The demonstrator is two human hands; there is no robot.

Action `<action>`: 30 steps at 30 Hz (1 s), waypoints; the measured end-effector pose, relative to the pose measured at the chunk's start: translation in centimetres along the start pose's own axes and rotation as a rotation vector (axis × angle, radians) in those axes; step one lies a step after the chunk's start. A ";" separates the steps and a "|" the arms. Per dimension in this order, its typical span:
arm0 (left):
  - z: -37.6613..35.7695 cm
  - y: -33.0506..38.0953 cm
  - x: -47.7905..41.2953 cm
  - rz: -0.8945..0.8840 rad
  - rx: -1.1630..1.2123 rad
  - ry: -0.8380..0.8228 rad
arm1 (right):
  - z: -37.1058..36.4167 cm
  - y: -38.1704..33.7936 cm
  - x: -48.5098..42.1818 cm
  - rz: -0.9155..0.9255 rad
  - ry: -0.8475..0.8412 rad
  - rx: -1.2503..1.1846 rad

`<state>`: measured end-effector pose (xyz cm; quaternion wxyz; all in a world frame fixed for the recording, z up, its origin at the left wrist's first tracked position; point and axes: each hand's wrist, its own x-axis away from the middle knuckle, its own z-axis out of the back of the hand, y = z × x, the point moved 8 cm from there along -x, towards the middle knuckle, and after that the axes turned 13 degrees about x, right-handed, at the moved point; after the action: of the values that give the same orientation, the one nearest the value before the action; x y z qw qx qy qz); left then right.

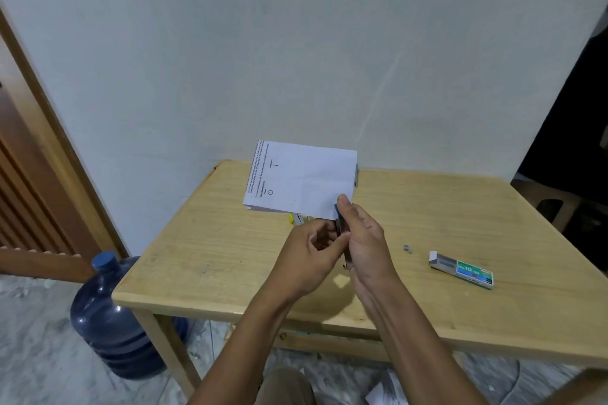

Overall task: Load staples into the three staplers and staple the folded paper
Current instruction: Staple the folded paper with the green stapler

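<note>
— Checking the right hand [365,240] first: gripping what?

— Clasping a stapler [342,242], thumb lying up by its teal tip, fingers wrapping round the body. Viewing it edge-on, with its long axis pointing away from the body toward the wall [296,43].

— And looking at the left hand [312,250]?

— Curling in against the stapler's left side, pinching at its metal part. Not managing to tell whether also holding a strip of staples.

— Locating the folded paper [302,177]?

— Finding it straight ahead, just beyond the stapler's far tip, at the back of the table [230,266] by the wall, with its long side lying left to right, across the stapler's line. Covering most of a yellow stapler [297,219] at its near edge; glimpsing something teal [356,174] at its right edge, possibly the third.

— Needing more staples, reaching which way?

— Reaching right: spotting the staple box [460,270] well off to that side, nearer the right hand, and a loose staple piece [407,248] between. Judging loading as the step in hand.
</note>
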<state>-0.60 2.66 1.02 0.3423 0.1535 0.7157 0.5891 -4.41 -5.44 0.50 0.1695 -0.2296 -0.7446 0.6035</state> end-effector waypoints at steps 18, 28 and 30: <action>6.6 -1.7 -0.8 0.148 0.336 0.368 | 0.7 1.7 0.9 -0.094 -0.045 0.245; 16.1 -5.8 -2.4 0.345 -0.232 0.684 | 3.9 1.3 -1.6 -0.143 0.023 0.630; 18.1 -6.4 -2.7 0.386 -0.494 0.740 | 4.0 1.2 -2.1 -0.124 -0.014 0.722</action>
<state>14.69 12.66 -5.54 -0.0247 -0.0223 0.5867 0.8091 -4.54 -9.65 -1.49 0.2707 -0.1051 -0.4972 0.8176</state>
